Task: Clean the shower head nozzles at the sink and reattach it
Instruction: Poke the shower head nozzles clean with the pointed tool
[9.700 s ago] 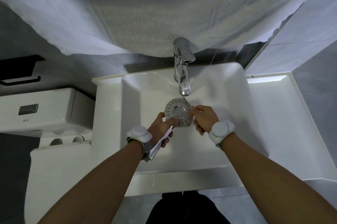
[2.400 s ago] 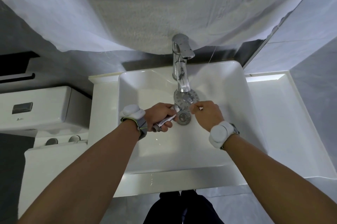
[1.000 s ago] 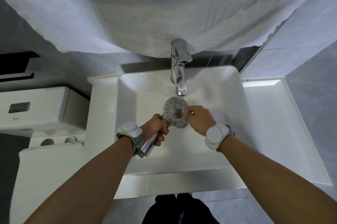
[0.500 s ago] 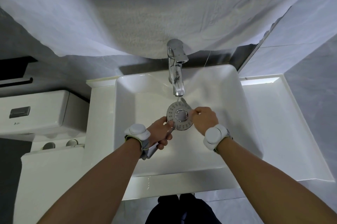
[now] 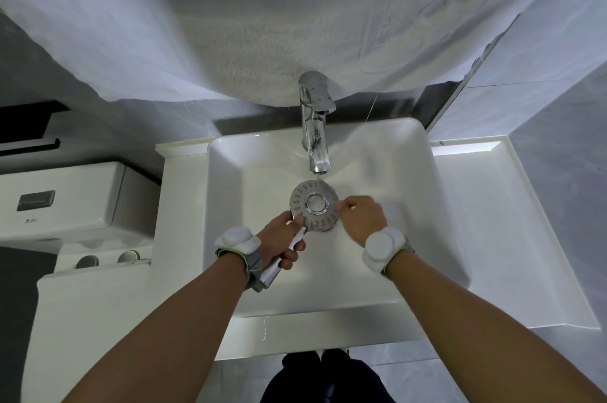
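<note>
Shower head: the shower head (image 5: 314,205) is held face up over the basin of the sink (image 5: 420,153), just below the spout of the faucet (image 5: 314,126), its ring of nozzles turned toward the camera.
Left hand: the left hand (image 5: 282,238) has its fingers wrapped round the chrome handle, which sticks out below the wrist.
Right hand: the right hand (image 5: 361,220) is at the right rim of the face with fingertips bent onto it; whether it pinches the rim or only rubs the nozzles I cannot tell, as it is slightly blurred.
Water: a thin stream seems to fall from the spout onto the upper edge of the face.
Progress: judged from this, the cleaning is under way; the head is off its hose, so rinsing may be unfinished and the reattaching is not yet done.
Around: a white cloth (image 5: 295,25) hangs over the wall behind the faucet; a toilet tank (image 5: 65,202) stands to the left; a white bench (image 5: 509,238) runs right of the sink.
In the way: nothing blocks the hands; no hose or shower mount is in view.
</note>
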